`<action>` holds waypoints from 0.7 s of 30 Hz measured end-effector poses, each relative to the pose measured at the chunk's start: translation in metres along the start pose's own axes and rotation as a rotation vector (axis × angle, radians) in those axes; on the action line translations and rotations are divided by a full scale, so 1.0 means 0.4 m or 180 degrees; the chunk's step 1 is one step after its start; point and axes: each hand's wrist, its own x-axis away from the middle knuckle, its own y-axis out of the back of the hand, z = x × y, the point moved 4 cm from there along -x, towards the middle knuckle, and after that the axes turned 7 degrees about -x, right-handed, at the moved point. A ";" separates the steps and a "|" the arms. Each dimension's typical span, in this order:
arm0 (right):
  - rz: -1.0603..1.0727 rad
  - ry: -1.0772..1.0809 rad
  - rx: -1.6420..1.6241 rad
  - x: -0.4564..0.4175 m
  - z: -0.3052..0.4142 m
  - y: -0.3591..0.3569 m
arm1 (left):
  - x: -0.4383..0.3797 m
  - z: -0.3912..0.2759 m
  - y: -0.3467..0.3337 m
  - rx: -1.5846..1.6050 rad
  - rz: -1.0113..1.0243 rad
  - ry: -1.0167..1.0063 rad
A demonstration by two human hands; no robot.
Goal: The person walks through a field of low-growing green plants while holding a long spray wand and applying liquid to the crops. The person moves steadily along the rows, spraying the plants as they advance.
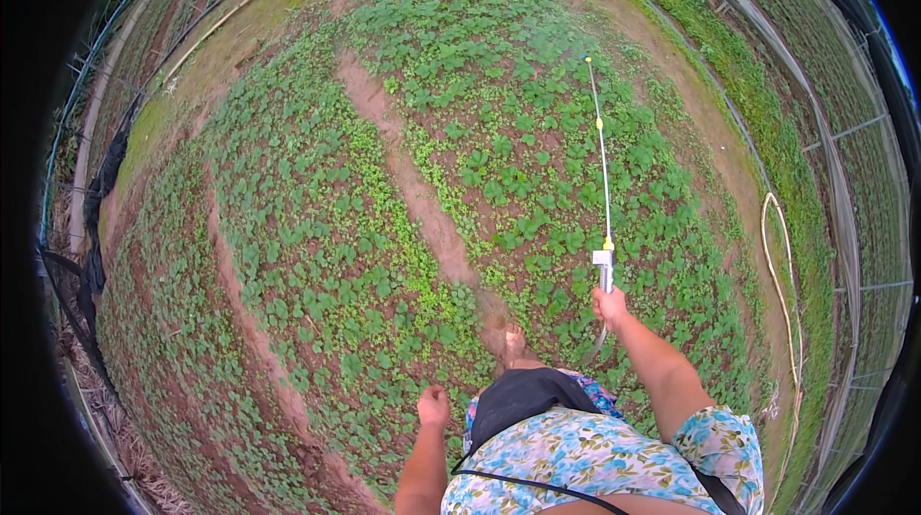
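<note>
My right hand (pixel 610 306) grips the handle of a spray wand (pixel 605 184), which points forward over a bed of low leafy plants (pixel 532 155). The wand has a white and grey handle, a thin metal tube with yellow fittings, and a small blue and yellow nozzle (pixel 587 59) at its far end. Faint mist hangs over the leaves beyond the nozzle. A pale hose drops from the handle beneath my hand. At my left side, my left hand (pixel 434 406) hangs with its fingers curled; whether anything is inside them is hidden.
A bare foot (pixel 514 342) stands in the narrow muddy furrow (pixel 424 206) between planted beds. Another furrow (pixel 245 313) runs further left. A looped pale hose (pixel 773 242) lies on the right-hand grass strip, beside a plastic-sheet frame (pixel 827 126). Dark netting (pixel 97 227) edges the left side.
</note>
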 end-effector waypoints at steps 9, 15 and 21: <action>0.0305 -0.0198 0.0505 0.084 -0.104 -0.022 | 0.026 -0.129 0.050 -0.0276 -0.0127 -0.0297; 0.0623 0.0055 0.0936 0.099 -0.143 -0.059 | 0.019 -0.179 0.078 -0.0431 -0.0149 -0.0476; 0.0364 0.0593 0.2646 0.054 -0.157 0.004 | -0.027 -0.206 0.083 -0.0402 -0.0018 -0.0468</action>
